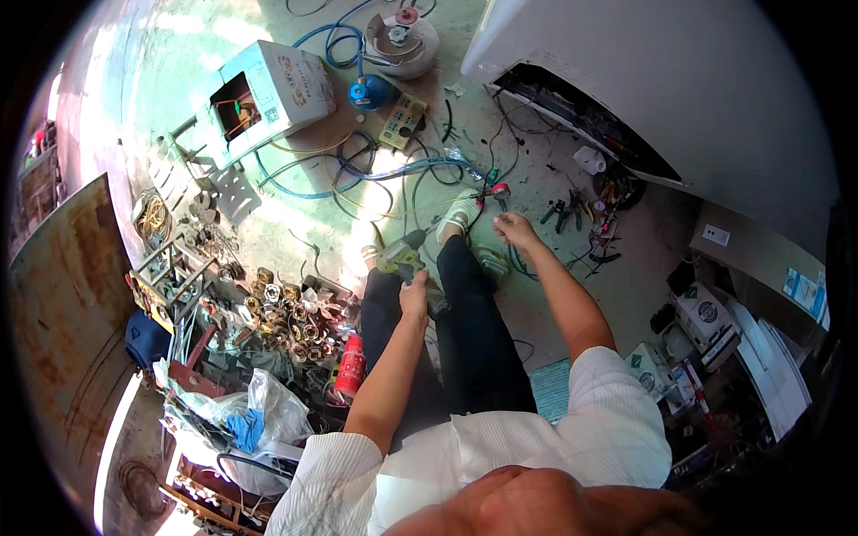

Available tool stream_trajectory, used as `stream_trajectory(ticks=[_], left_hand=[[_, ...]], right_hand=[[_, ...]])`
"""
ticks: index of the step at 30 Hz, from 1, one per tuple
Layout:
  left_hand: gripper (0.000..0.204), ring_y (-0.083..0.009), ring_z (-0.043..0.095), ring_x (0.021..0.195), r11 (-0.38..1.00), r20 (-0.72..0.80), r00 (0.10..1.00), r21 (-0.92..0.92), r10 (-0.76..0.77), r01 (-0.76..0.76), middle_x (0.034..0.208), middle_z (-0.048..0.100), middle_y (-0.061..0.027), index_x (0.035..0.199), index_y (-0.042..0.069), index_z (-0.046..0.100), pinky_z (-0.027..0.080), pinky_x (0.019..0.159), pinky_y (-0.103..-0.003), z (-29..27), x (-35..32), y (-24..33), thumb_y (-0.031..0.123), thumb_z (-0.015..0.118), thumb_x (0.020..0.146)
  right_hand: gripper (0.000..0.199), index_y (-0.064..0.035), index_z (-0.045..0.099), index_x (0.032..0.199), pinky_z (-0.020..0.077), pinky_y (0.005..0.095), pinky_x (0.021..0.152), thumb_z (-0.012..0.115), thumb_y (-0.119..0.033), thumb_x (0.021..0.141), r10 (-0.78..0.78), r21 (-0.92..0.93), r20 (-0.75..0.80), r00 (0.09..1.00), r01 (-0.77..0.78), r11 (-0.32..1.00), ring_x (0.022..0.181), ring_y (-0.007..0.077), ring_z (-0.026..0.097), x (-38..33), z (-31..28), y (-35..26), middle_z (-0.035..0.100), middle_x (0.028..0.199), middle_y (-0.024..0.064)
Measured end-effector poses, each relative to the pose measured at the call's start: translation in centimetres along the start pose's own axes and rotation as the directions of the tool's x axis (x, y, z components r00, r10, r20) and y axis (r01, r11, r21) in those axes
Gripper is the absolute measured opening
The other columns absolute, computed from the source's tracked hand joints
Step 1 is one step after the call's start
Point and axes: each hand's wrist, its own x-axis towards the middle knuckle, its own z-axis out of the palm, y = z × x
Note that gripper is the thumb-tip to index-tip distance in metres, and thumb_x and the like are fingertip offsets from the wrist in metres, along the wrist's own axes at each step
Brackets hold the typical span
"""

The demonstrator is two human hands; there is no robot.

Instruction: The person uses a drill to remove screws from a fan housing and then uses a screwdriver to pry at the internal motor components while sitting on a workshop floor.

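Note:
My left hand point(414, 295) is wrapped round the grip of a green and black cordless drill point(400, 256), held in front of my legs with its nose pointing up and away. My right hand point(512, 230) is closed in a fist or pinch; what it holds, if anything, is too small to make out. Just beyond that hand is a small round red-rimmed gauge point(500, 190). Thin hoses run from near it towards the left. On the floor to the right of my right hand lie several pliers point(559, 213).
A large white appliance body point(652, 80) with an open slot stands at the far right. Beyond my feet are a power strip point(403, 122), looped blue hoses point(308, 192), a gas cylinder point(402, 45) and a carton point(299, 85). Metal parts point(290, 313) and a red can point(350, 368) are at left.

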Motion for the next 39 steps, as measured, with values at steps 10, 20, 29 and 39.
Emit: stream_trajectory(ticks=[10,20,29,39], left_hand=[[0.069,-0.0329,0.050,0.128,0.244,0.252,0.676,0.800,0.693,-0.548,0.130,0.056,-0.0174,0.127,0.006,0.053,0.028,0.109,-0.061,-12.5,-1.5,3.1,0.036,0.081,0.072],[0.063,-0.0318,0.039,0.137,0.500,0.010,0.724,0.717,0.689,-0.486,0.142,0.048,-0.0119,0.134,0.013,0.053,0.013,0.114,-0.071,-37.5,4.9,11.1,0.036,0.075,0.080],[0.059,-0.0324,0.040,0.138,0.847,-0.426,0.867,0.532,0.256,0.011,0.141,0.051,-0.0119,0.134,0.014,0.054,0.010,0.116,-0.067,-57.3,10.6,9.5,0.035,0.068,0.080],[0.069,-0.0404,0.050,0.131,0.946,-0.459,0.828,-0.121,-0.322,0.301,0.141,0.052,-0.0209,0.141,0.016,0.050,0.037,0.110,-0.053,-64.7,15.5,5.3,0.043,0.065,0.080]], right_hand=[[0.043,-0.0012,0.060,0.118,0.0528,0.0353,0.077,0.075,-0.029,0.088,0.018,-0.094,0.177,0.984,-0.001,0.996,0.088,0.0219,0.066,-12.9,28.2,-6.5,0.067,0.097,0.0077],[0.039,-0.0005,0.064,0.108,0.0527,0.0443,0.076,0.072,-0.023,0.077,-0.348,-0.612,-0.212,0.913,0.153,0.776,0.085,0.0309,0.068,-11.6,33.5,-11.7,0.069,0.095,0.0163],[0.053,-0.0126,0.059,0.127,0.0518,0.0514,0.084,0.071,-0.031,0.079,-0.927,-0.959,0.050,0.372,0.278,0.060,0.098,0.0425,0.066,-21.7,40.1,-18.6,0.069,0.106,0.0206],[0.042,-0.0030,0.071,0.104,0.0530,0.0457,0.087,0.068,-0.032,0.075,-0.390,-0.964,0.210,0.896,0.256,0.069,0.099,0.0411,0.068,-20.6,50.3,-27.7,0.072,0.101,0.0231]])
